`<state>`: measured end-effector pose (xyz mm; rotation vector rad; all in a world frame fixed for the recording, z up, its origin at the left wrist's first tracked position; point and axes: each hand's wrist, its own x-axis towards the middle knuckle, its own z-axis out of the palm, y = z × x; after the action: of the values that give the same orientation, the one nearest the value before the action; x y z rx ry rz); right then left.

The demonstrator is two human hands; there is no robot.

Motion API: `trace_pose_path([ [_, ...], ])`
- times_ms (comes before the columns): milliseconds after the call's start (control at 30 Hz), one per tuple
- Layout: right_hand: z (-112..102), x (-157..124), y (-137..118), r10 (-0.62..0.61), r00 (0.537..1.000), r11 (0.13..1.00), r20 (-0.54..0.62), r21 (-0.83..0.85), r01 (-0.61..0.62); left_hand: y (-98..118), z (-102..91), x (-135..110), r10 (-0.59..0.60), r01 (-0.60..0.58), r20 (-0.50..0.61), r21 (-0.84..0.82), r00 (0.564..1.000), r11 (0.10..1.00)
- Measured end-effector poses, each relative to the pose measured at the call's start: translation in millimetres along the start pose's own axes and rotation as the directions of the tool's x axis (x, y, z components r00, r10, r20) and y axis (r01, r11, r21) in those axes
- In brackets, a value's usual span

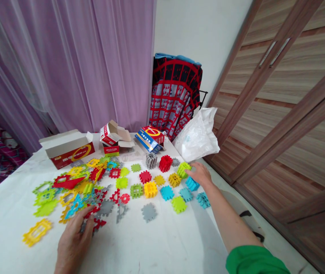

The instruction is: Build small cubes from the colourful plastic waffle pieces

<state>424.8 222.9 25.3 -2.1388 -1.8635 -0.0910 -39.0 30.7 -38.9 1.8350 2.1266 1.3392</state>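
Flat plastic building pieces with toothed edges, in several colours, lie in a heap (74,186) at the left of the table. My left hand (75,236) reaches the heap's near edge, its thumb and fingers curled around red and grey pieces (98,224); which one it grips is partly hidden. At the right, my right hand (199,173) has its fingertips on an upright stack of green pieces (183,169). Close by stand a red stack (166,163), a grey stack (151,161), a yellow stack (174,179) and a blue stack (192,183).
Along the table's back are an open red box (71,154), a small red-and-white box (111,139) and a blue-and-red box (148,140). A white plastic bag (198,137) stands at the right edge. Single pieces, including a grey square (149,212), lie midtable. A wooden wardrobe (265,114) rises at right.
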Motion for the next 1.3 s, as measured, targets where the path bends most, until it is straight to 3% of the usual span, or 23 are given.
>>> trace_pose_path([
  [167,-8,-5,-3,-0.009,0.999,0.998,-0.050,0.058,0.012,-2,0.1,0,0.002,-0.002,-0.005,0.008,1.000,1.000],
  [333,-32,-9,-9,0.058,0.965,0.954,-0.255,0.299,0.022,-2,1.6,-2,-0.011,0.011,0.005,0.003,1.000,1.000],
  [433,-47,-16,-22,0.177,0.907,0.865,-0.382,0.499,0.041,-4,3.2,-2,-0.028,0.028,-0.006,-0.012,1.000,1.000],
  [500,-49,-30,-42,0.262,0.861,0.756,-0.436,0.647,0.097,-5,4.0,-1,-0.045,0.045,-0.019,-0.028,0.999,0.999],
  [533,-47,-41,-57,0.283,0.851,0.702,-0.442,0.700,0.131,-6,4.2,0,-0.056,0.055,-0.022,-0.037,0.998,0.998],
  [600,-36,-70,-94,0.259,0.874,0.617,-0.410,0.767,0.177,-6,4.2,0,-0.082,0.082,-0.013,-0.051,0.997,0.995],
  [700,-11,-123,-157,0.026,0.933,0.500,-0.359,0.813,0.298,-3,2.8,-1,-0.131,0.131,0.009,-0.066,0.991,0.989],
  [767,6,-155,-195,-0.143,0.930,0.425,-0.337,0.828,0.365,1,1.5,-2,-0.163,0.163,0.010,-0.091,0.987,0.982],
  [867,26,-185,-233,-0.254,0.919,0.366,-0.302,0.849,0.380,8,-0.1,-2,-0.200,0.195,-0.018,-0.155,0.980,0.968],
  [1000,46,-197,-252,-0.265,0.919,0.374,-0.292,0.847,0.377,11,-0.9,-1,-0.211,0.198,-0.038,-0.218,0.977,0.956],
  [1300,68,-203,-247,-0.299,0.888,0.378,-0.350,0.811,0.447,9,2.7,-4,-0.160,0.155,-0.048,-0.103,0.986,0.983],
])
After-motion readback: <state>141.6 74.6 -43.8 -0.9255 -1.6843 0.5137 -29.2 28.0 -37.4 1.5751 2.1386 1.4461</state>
